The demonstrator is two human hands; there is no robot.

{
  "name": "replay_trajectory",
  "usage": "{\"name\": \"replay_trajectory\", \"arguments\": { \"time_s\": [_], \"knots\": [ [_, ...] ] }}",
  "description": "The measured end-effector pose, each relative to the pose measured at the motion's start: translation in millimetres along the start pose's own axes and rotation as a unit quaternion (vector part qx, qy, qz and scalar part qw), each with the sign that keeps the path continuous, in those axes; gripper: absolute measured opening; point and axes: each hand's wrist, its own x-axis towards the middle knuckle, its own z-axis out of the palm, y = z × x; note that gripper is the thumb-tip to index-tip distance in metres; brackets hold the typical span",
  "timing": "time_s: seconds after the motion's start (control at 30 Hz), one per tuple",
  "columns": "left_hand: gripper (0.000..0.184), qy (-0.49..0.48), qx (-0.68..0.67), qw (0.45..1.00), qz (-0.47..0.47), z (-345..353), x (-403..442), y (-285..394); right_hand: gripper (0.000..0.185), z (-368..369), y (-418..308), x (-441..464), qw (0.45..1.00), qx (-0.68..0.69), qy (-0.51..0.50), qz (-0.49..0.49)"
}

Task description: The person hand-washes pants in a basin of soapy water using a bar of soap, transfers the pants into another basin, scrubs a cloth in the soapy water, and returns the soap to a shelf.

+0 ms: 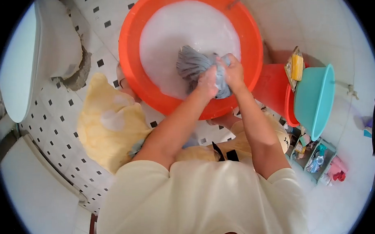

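A wet grey-blue cloth [192, 64] is bunched up over milky, soapy water [165, 38] in a large orange-red basin [130, 40]. My left hand [208, 82] is closed around the near part of the cloth, with some suds on it. Beside it, my right hand [232, 72] grips another fold of the same cloth. Both hands are close together above the basin's near right side. The cloth's gathered end spreads to the left, and its lower part lies partly hidden behind my hands.
To the right stand a red bucket [275, 89] and a teal basin [316, 101], with a yellow object [297, 66] at their top edge. A small rack [320, 163] holds several items by the wall. White fixtures [20, 61] line the left side of the tiled floor [51, 124].
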Motion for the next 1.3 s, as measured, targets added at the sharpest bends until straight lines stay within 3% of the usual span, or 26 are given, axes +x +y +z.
{"name": "replay_trajectory", "arguments": {
  "time_s": [0.03, 0.1, 0.13, 0.17, 0.2, 0.27, 0.3, 0.37, 0.4, 0.43, 0.5, 0.6, 0.67, 0.77, 0.87, 0.9, 0.93, 0.97, 1.0, 1.07, 1.13, 1.17, 1.2, 1.23, 1.27, 1.3],
  "knots": [
    [0.031, 0.015, -0.042, 0.999, -0.012, 8, -17, 12, 0.029, 6, 0, -7, 0.992, -0.057, 0.035, -0.106],
    [0.034, -0.165, -0.064, 0.982, 0.064, -29, -7, 10, 0.027, 23, -12, -45, 0.957, -0.056, 0.021, -0.284],
    [0.035, -0.25, -0.073, 0.96, 0.098, -46, 0, 2, 0.027, 31, -17, -49, 0.962, -0.107, 0.04, -0.247],
    [0.031, -0.233, -0.212, 0.949, -0.018, -26, -12, 5, 0.027, 37, -22, -50, 0.963, -0.156, 0.055, -0.212],
    [0.03, -0.143, -0.133, 0.981, -0.007, -14, -17, 7, 0.027, 43, -23, -53, 0.962, -0.2, 0.069, -0.173],
    [0.028, 0.036, 0.044, 0.998, 0.01, 4, -20, 15, 0.035, 33, 3, -8, 0.985, -0.132, 0.104, -0.038],
    [0.026, -0.012, 0.029, 0.999, -0.024, 11, -19, 21, 0.04, 20, 31, 20, 0.985, -0.144, 0.087, -0.028],
    [0.021, -0.148, 0.326, 0.92, 0.162, 22, -15, 34, 0.049, -25, 58, 49, 0.994, -0.108, -0.018, 0.013],
    [0.02, -0.159, 0.346, 0.911, 0.155, 34, -14, 45, 0.053, -58, 45, 56, 0.991, -0.06, -0.109, 0.04],
    [0.018, -0.17, 0.367, 0.902, 0.148, 45, -13, 56, 0.057, -89, 26, 59, 0.985, -0.097, -0.141, 0.034],
    [0.019, -0.077, 0.17, 0.98, -0.064, 96, -15, 94, 0.063, -147, -36, 54, 0.978, -0.095, -0.185, 0.025],
    [0.021, -0.177, 0.279, 0.944, 0.007, 137, -6, 130, 0.072, -204, -94, 47, 0.962, 0.04, -0.265, -0.052],
    [0.023, -0.195, 0.354, 0.914, 0.043, 154, 5, 148, 0.075, -214, -113, 43, 0.955, 0.033, -0.28, -0.087],
    [0.025, -0.233, 0.398, 0.888, -0.002, 146, 35, 192, 0.077, -198, -106, 49, 0.941, -0.019, -0.301, -0.154],
    [0.031, -0.005, 0.617, 0.786, 0.049, 136, 24, 227, 0.081, -145, -82, 53, 0.94, -0.073, -0.308, -0.124],
    [0.034, 0.016, 0.661, 0.749, 0.038, 114, 47, 246, 0.081, -110, -49, 63, 0.941, -0.073, -0.311, -0.115],
    [0.038, 0.036, 0.703, 0.71, 0.027, 81, 76, 262, 0.071, -60, -10, 73, 0.941, -0.165, -0.247, -0.163],
    [0.041, 0.081, 0.73, 0.678, 0.019, 52, 90, 273, 0.063, -33, -20, 62, 0.958, -0.138, -0.239, -0.077],
    [0.044, 0.126, 0.755, 0.644, 0.009, 36, 101, 281, 0.059, 13, 10, 68, 0.965, -0.123, -0.211, -0.097],
    [0.043, 0.187, 0.841, 0.502, 0.079, 29, 88, 268, 0.06, 67, 27, 65, 0.955, -0.085, -0.269, -0.095],
    [0.042, 0.327, 0.903, 0.218, 0.176, 5, 92, 245, 0.061, 89, 49, 61, 0.955, -0.108, -0.217, -0.168],
    [0.043, 0.304, 0.887, 0.172, 0.304, -21, 104, 237, 0.061, 97, 58, 58, 0.952, -0.121, -0.193, -0.203],
    [0.048, 0.188, 0.904, 0.142, 0.357, -21, 88, 216, 0.063, 94, 77, 72, 0.96, -0.148, -0.148, -0.188],
    [0.054, 0.011, 0.878, 0.209, 0.431, -59, 100, 197, 0.066, 84, 100, 89, 0.964, -0.173, -0.102, -0.177],
    [0.062, -0.059, 0.872, 0.232, 0.428, -76, 100, 169, 0.069, 62, 106, 97, 0.951, -0.242, -0.118, -0.155],
    [0.065, -0.061, 0.919, 0.183, 0.343, -71, 87, 132, 0.072, 39, 109, 106, 0.932, -0.31, -0.136, -0.131]
  ]
}}
